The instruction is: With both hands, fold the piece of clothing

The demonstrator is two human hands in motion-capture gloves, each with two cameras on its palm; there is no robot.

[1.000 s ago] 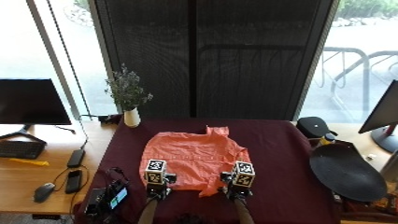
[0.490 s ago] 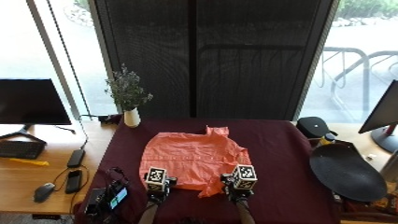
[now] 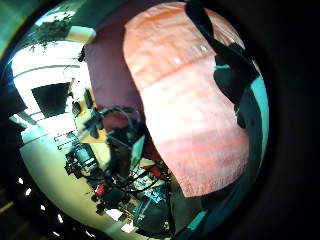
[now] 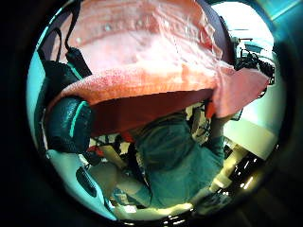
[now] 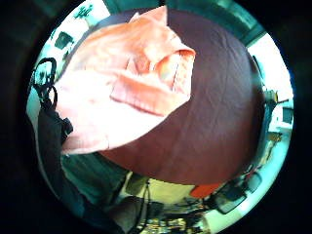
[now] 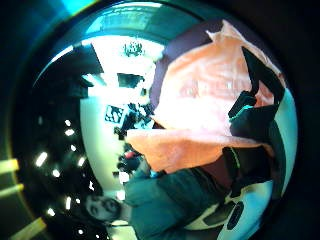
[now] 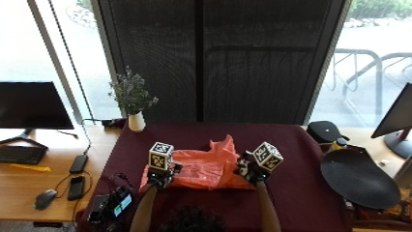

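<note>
- Left hand (image 7: 161,175) and right hand (image 7: 249,170) each pinch an edge of the orange shirt (image 7: 207,166).
- Shirt raised between the 2 hands, over the maroon counter (image 7: 302,159).

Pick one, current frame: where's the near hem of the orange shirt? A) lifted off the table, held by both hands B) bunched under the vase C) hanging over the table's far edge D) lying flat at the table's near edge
A: in the outside view the left hand and right hand each grip the orange shirt, and the left thumb side palm view shows its hem raised above the maroon tablecloth.
</note>
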